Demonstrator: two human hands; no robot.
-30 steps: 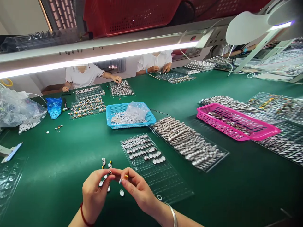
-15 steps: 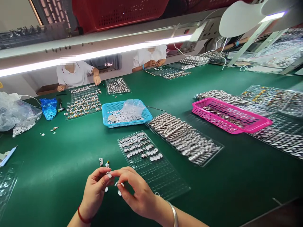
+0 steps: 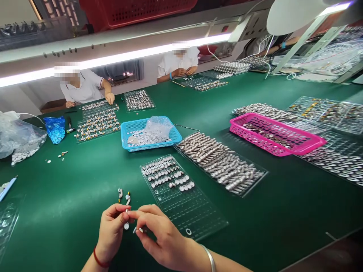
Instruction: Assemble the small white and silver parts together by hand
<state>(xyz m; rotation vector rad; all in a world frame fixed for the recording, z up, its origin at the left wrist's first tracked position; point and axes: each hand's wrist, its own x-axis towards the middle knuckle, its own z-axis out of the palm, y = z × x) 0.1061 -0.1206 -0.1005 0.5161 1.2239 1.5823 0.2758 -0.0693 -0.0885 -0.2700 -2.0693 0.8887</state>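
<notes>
My left hand (image 3: 111, 228), with a red band at its wrist, pinches a small white rounded part (image 3: 127, 212) between thumb and forefinger. The forefinger of my right hand (image 3: 161, 235) touches that part. Small white pieces (image 3: 140, 229) sit at my right thumb and curled fingers; their exact kind is too small to tell. Behind the hands lie two earphone-shaped white pieces, one hooked (image 3: 128, 198) and one more upright (image 3: 120, 193), both with yellow bits. A white disc (image 3: 126, 226) shows below my left fingertips. Right of my hands, a clear tray (image 3: 195, 211) holds rows of round white caps (image 3: 166, 173).
A blue basket (image 3: 150, 146) of white discs stands beyond the tray. Long pale parts (image 3: 221, 162) fill another tray, and a pink basket (image 3: 307, 145) stands to its right. Two people (image 3: 82, 88) in white shirts work across the green table (image 3: 85, 181). Bags (image 3: 24, 136) lie at left.
The white part in my left fingers has turned, showing less of its face. My right hand has shifted slightly left. The view has moved a little, and a person's hand opposite has moved slightly.
</notes>
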